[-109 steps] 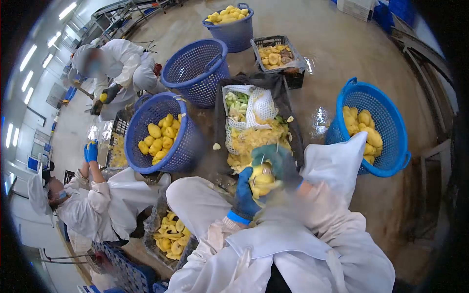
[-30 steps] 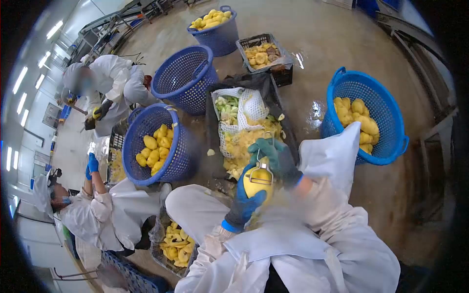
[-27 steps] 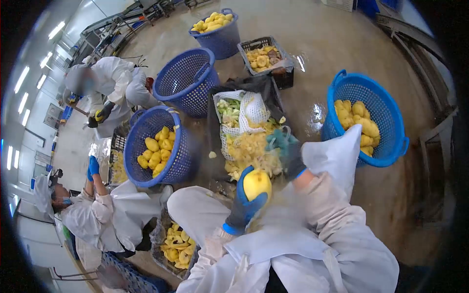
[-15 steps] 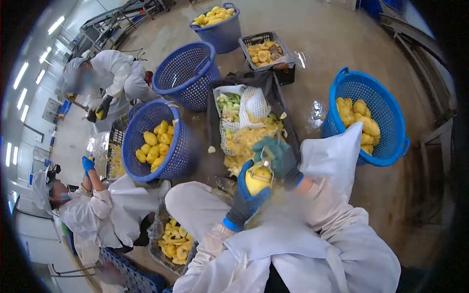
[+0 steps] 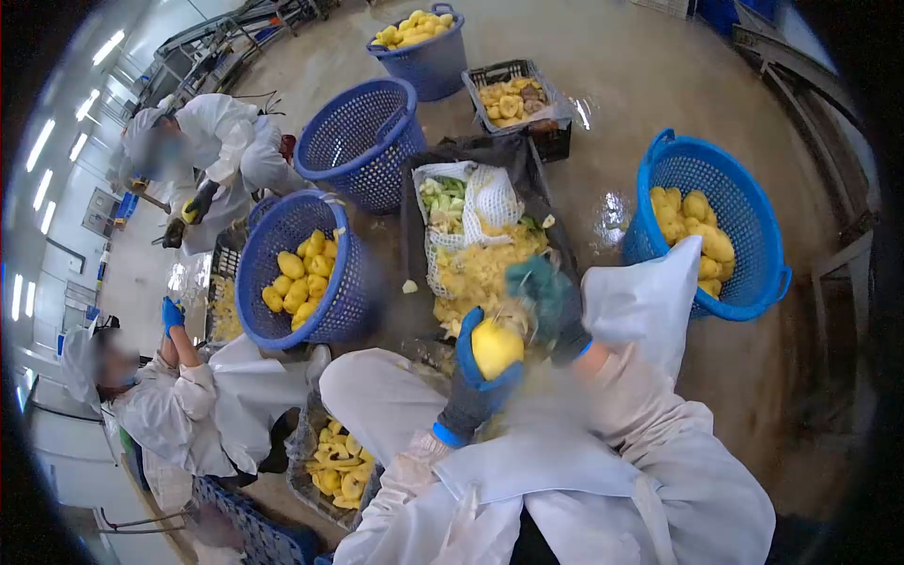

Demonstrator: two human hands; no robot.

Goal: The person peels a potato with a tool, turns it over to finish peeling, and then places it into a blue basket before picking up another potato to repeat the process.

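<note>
- In left hand (image 5: 476, 386): produce piece (image 5: 497, 350)
- Before hands: peelings (image 5: 485, 268) in crate (image 5: 412, 231)
- Right of right hand (image 5: 546, 297): produce basket (image 5: 756, 259)
- Left of left hand: produce tub (image 5: 350, 297)

Yellow vegetable (image 5: 496, 349): you have one rounded, whole piece, its visible surface bright yellow and smooth-looking, with a paler sheen on top.
Vegetable's place: it sits in your left hand (image 5: 474, 381), raised in the near middle of the scene, your blue-gloved fingers wrapping its left and near sides; its far and right faces lie exposed to you.
Peeler (image 5: 530, 321): you have it in your right hand (image 5: 546, 292), a greyish smear too blurred to show its blade or exact tilt.
Peeler's place: just right of the vegetable; you cannot tell whether they touch.
</note>
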